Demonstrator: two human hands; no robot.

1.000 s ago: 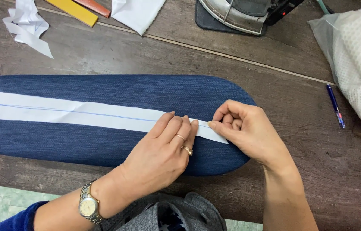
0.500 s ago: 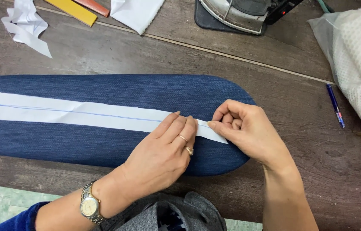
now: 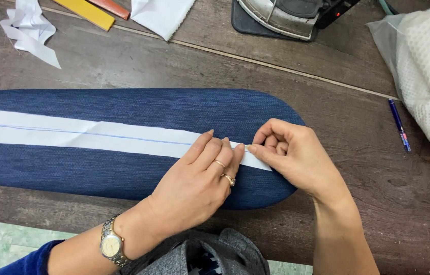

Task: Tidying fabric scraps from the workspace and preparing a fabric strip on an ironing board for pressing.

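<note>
Almost nothing has moved since the earlier frames — both hands stay at the right end of the strip, the left hand's fingers only a touch flatter.

The left hand [image 3: 194, 186] lies palm down on the white fabric strip [image 3: 88, 135], fingers [image 3: 214, 153] stretched out flat and pressing it onto the blue padded pressing board [image 3: 123, 107]; nothing is gripped. It wears two rings and a metal wristwatch [image 3: 111, 247]. The right hand [image 3: 296, 155] sits just right of it, fingers curled in, thumb and forefinger pinching the strip's right end, fingertips touching the left hand's.

The strip runs lengthwise along the board from the left edge of view to near the board's rounded right end, with a thin blue line down its middle. The board lies across the dark wooden worktop [image 3: 357, 122].

Far side: an iron [image 3: 286, 15] on a dark pad, white fabric scraps [image 3: 26, 30] far left, a yellow bar [image 3: 85, 12], a white cloth piece [image 3: 161, 15]. Right — a blue pen [image 3: 399, 125] on the worktop, just beside a clear bag of white mesh material [image 3: 426, 71]. Grey fabric [image 3: 210, 257] at the near edge.
</note>
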